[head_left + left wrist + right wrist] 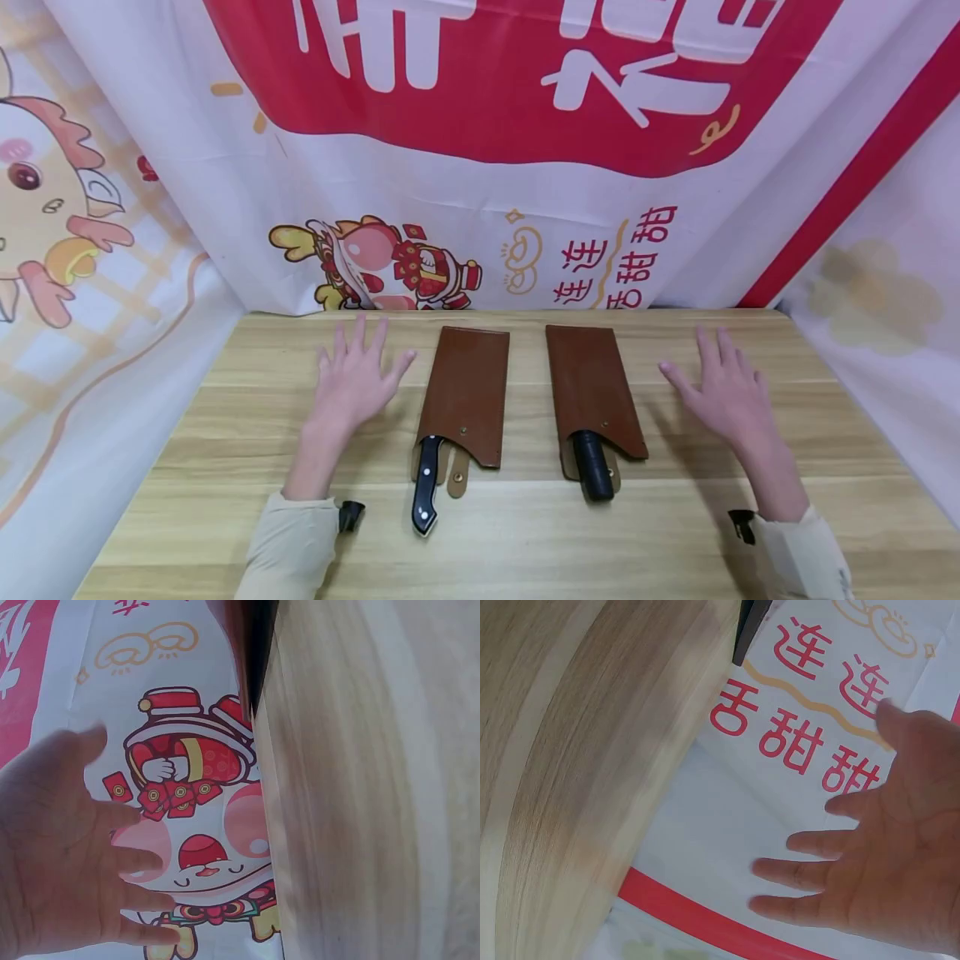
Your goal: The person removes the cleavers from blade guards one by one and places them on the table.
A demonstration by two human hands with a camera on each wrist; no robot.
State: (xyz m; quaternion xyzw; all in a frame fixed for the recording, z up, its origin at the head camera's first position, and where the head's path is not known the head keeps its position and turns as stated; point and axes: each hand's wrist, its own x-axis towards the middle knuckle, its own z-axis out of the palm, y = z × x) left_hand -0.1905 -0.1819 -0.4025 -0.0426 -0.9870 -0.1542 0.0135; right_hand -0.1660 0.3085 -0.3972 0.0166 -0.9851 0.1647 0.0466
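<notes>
Two brown leather knife sheaths lie side by side on the wooden table. Out of the left sheath (471, 375) sticks a black riveted knife handle (426, 483), pointing toward the person. The right sheath (592, 375) has a thicker, plain black handle (593, 467) sticking out. Both blades are hidden inside the leather. To the left of the left sheath, the left hand (354, 379) is spread with straight fingers and holds nothing. The right hand (723, 396) is likewise spread, to the right of the right sheath. In both wrist views the palms and fingers show bare.
The wooden table (525, 550) ends at a white and red printed cloth (480, 192) hanging behind it. More printed cloth (142, 350) hangs along the left side, and pale cloth (885, 333) along the right. A small strap with a snap (458, 475) sticks out beside the riveted handle.
</notes>
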